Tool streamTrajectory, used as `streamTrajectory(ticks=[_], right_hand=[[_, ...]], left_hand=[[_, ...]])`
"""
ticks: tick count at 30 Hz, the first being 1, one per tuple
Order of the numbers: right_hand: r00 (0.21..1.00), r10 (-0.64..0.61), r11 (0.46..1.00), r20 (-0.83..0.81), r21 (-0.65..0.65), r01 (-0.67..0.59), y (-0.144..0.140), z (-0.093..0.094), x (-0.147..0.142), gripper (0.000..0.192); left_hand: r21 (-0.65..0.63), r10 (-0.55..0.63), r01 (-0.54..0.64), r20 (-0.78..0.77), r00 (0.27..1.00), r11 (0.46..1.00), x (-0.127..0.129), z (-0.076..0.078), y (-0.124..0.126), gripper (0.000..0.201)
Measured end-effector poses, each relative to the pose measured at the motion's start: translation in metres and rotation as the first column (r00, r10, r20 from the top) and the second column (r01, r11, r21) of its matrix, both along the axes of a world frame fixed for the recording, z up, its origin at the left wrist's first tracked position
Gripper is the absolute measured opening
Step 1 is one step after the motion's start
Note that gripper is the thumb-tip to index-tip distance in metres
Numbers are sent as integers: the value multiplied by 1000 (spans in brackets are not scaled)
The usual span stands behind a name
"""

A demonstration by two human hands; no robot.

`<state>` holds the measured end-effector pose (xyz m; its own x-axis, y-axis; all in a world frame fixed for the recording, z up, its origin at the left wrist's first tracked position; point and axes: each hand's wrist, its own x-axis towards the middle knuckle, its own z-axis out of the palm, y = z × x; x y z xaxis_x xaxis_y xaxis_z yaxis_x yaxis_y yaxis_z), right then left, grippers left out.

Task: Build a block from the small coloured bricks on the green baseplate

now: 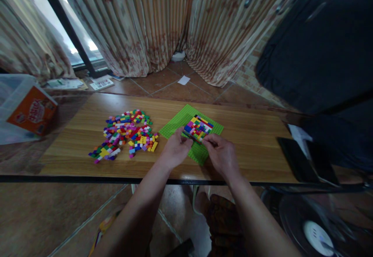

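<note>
A flat block of multicoloured toy building bricks [199,127] sits over the green studded baseplate [175,121], turned corner-on to me. My left hand [177,146] is at the block's near left side, its thumb and fingers closed around that edge. At the near right corner, my right hand [220,152] pinches with thumb and forefinger. A dark strip runs along the near edge between the hands; whether it is a brick or the block's shaded side I cannot tell. My fingers partly hide that edge.
Loose bricks in many colours [125,132] lie heaped on the wooden table [247,140], left of the baseplate. A clear plastic bin [17,93] with an orange label stands at the far left. A black flat object [294,159] lies at the table's right end. Curtains hang behind.
</note>
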<state>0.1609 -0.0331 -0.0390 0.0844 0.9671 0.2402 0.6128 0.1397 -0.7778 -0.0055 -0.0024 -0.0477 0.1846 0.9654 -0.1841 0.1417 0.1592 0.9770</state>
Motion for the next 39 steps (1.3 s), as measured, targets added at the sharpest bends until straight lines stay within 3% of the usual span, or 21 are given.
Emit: streamTrajectory(ticks=[7,11,17,20,27,32,39], right_hand=[[998,41,999,-39,22,-40,2,-2,0,18],[996,47,999,-72,9,-47,2,-3,1,18],[979,-94,996,-183,-19,92,4,3,16,30],[967,-159,987,-198,-46,153,5,6,18,36],[962,-146,984,-231,-133,117,9,-1,14,41],[948,-171,981,-267,-132,139,12,-6,19,41],[911,-138,982,-388,-172,75,7,-8,23,32]], left_hand=[[47,-28,28,4,1000,998,2,-2,0,48],[38,-16,17,-29,999,999,2,-1,-1,57],[-1,5,-5,-14,1000,1000,1,-2,-2,62],[18,12,-12,-1,1000,1000,2,-2,-2,56],[-26,32,-31,27,999,999,9,2,-9,50],[-4,54,-54,75,996,999,12,3,-18,27],[17,48,-48,-13,999,999,4,-6,-21,18]])
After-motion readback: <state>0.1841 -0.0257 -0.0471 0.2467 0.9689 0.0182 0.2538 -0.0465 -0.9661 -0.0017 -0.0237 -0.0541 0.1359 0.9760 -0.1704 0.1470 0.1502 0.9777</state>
